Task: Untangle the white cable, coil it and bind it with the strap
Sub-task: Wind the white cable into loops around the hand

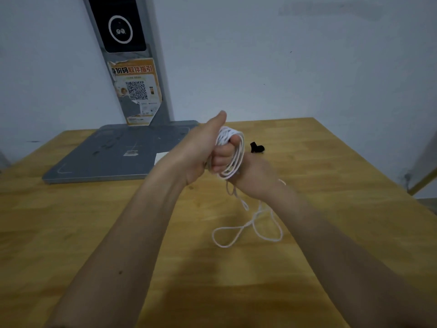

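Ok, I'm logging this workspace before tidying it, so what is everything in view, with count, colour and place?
white cable: one, white, partly coiled around the left hand's fingers, its loose end trailing in loops on the table near the right forearm
black strap: one, black, lying on the table just behind the hands
wooden table: one, yellowish brown, under everything
grey metal stand: one, grey flat base at the table's back left, with an upright post bearing a black panel
orange sticker with a QR code: one, orange and white, torn, on the post
left hand: one, holds the coil
right hand: one, at the coil's lower side; its fingers are hidden
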